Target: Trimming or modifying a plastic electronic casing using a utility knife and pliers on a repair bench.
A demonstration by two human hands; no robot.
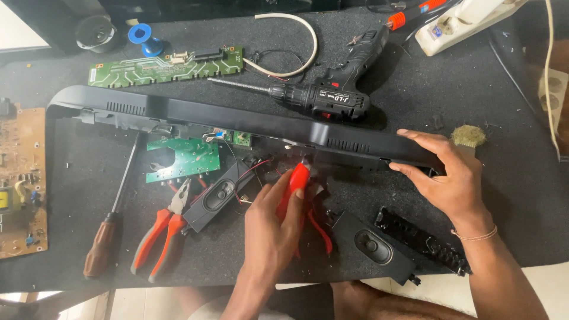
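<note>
My left hand (pixel 274 220) grips a red-handled tool (pixel 296 181) whose tip meets the underside of a long black plastic bezel (pixel 237 115) near its middle. My right hand (pixel 447 175) rests on the bezel's right end, fingers spread over its edge. A black oblong speaker (pixel 216 198) with red wires lies just left of my left hand. A second black speaker (pixel 370 243) lies below and between my hands. A small green circuit board (pixel 181 160) sits under the bezel's left half.
A black cordless drill (pixel 332 89) and a long green circuit board (pixel 166 66) lie behind the bezel. Red-handled pliers (pixel 160 231) and a brown-handled screwdriver (pixel 109 225) lie at the left. A tan circuit board (pixel 21 184) sits at the far left, a white power strip (pixel 462 21) at the back right.
</note>
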